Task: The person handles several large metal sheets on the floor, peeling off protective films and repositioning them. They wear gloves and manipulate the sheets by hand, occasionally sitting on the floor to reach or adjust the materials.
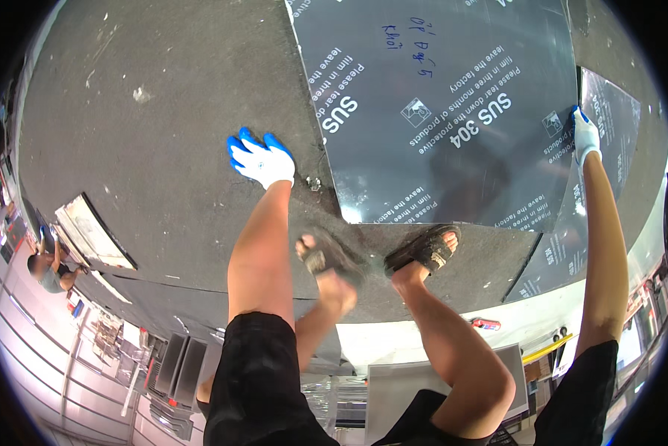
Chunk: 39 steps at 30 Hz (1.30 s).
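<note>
A large metal sheet (pixel 497 171) under dark printed protective film lies on the grey floor in front of my feet, with handwriting near its far part. My right hand (pixel 586 135), in a white glove with blue-coated fingertips, is closed on the sheet's right edge; part of the fingers is hidden. Left of the sheet, my left hand (pixel 263 160) wears a matching glove. Its fingers are spread and nothing is in them. Whether it touches the floor I cannot tell. A second film-covered sheet (pixel 615 123) lies beneath and to the right of the large one.
My sandalled right foot (pixel 427 253) stands by the sheet's near edge, with my left foot (pixel 326 256) blurred beside it. Another person (pixel 51 267) is at the far left near a pale panel (pixel 96 230). A red object (pixel 486 324) lies behind my right foot.
</note>
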Each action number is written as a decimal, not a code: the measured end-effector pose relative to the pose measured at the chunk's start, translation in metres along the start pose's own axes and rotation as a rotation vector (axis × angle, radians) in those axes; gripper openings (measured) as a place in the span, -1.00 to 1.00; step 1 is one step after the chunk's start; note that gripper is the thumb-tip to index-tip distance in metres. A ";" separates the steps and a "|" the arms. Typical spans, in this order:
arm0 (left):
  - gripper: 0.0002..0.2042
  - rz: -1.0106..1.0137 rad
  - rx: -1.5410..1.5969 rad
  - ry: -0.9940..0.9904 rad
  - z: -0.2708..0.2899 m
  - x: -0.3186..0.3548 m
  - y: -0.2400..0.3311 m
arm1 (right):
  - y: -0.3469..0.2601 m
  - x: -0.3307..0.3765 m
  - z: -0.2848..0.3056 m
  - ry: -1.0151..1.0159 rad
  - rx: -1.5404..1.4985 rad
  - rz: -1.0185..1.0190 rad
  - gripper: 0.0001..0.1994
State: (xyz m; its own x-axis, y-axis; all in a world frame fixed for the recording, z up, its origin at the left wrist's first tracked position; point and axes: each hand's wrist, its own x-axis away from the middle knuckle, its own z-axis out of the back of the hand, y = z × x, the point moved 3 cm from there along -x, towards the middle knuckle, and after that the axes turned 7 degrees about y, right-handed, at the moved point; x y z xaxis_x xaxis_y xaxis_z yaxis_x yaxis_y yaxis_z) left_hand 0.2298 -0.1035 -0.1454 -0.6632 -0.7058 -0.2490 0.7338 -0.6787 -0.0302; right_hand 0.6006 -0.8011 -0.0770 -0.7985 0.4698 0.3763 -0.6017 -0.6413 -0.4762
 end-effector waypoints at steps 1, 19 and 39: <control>-0.39 0.051 -0.032 -0.078 -0.004 0.000 -0.002 | 0.003 -0.003 -0.002 0.007 0.060 -0.021 -0.50; -0.24 0.617 0.327 -0.601 0.089 0.070 0.143 | -0.035 0.011 -0.018 -0.043 0.395 0.051 -0.41; -0.33 0.761 0.579 -0.498 0.172 0.015 0.113 | -0.134 0.111 0.076 0.189 0.113 0.221 -0.49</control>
State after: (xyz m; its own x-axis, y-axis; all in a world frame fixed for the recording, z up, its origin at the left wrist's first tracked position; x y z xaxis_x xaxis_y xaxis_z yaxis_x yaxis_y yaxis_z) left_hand 0.2778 -0.2253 0.0138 -0.1433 -0.8976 0.4168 0.8843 0.0731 0.4613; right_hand 0.5934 -0.7092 0.0887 -0.9053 0.4093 0.1135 -0.4156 -0.7988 -0.4349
